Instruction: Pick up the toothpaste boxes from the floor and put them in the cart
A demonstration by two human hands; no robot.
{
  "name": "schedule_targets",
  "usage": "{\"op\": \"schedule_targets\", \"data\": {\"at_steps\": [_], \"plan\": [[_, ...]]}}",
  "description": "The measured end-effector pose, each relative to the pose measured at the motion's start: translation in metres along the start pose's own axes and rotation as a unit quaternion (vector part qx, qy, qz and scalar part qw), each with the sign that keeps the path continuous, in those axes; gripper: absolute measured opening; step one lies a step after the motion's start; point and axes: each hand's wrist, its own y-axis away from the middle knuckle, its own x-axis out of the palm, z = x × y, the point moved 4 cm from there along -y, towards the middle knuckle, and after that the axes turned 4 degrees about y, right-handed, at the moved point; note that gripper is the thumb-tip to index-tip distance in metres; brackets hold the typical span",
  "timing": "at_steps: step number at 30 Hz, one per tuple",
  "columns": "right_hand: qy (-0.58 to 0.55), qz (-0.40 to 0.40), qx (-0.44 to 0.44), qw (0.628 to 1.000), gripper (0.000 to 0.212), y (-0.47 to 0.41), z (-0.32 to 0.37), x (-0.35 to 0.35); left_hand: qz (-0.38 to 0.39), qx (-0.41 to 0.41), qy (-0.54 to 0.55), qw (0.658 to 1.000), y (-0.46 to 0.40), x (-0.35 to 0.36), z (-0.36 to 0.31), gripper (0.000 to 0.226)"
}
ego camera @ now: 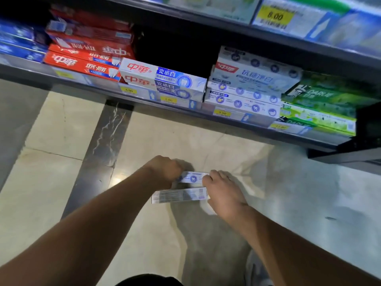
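Fingers of my left hand (165, 169) are curled over the left end of the upper toothpaste box (193, 178), gripping it low over the floor (51, 182). Whether that box has left the tiles I cannot tell, as the picture is blurred there. My right hand (222, 193) comes in from the other side; its fingers are bent around the right end of the same box, and the heel of that hand lies over the right end of the second toothpaste box (177, 196). How firmly the right hand has either box I cannot make out.

That second box lies flat on the floor just on my side of the first, its long side running left to right, its printed back face up. Both boxes are white with blue print, and the upper one shows a round tooth emblem.

Beyond my hands runs a low store shelf (165, 104) with yellow price tags along its edge. On it sit red boxes (82, 65) at the left, white and blue boxes (162, 79) in the middle, a stack of pale boxes (251, 83) to their right, and green boxes (321, 104) at the far right. A dark marbled strip (99, 149) crosses the pale floor tiles to the left of my arms.
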Motion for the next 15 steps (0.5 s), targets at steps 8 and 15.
{"op": "schedule_targets", "data": {"at_steps": [8,15], "plan": [[0.033,0.014,-0.054,0.998,0.05,-0.009,0.012,0.006,-0.074,-0.232,0.144,0.959,0.027,-0.014,0.071,0.037],[0.067,-0.018,-0.082,0.994,0.026,-0.025,0.041,-0.011,-0.069,-0.301,0.141,0.94,0.089,-0.012,0.113,0.036]]}}
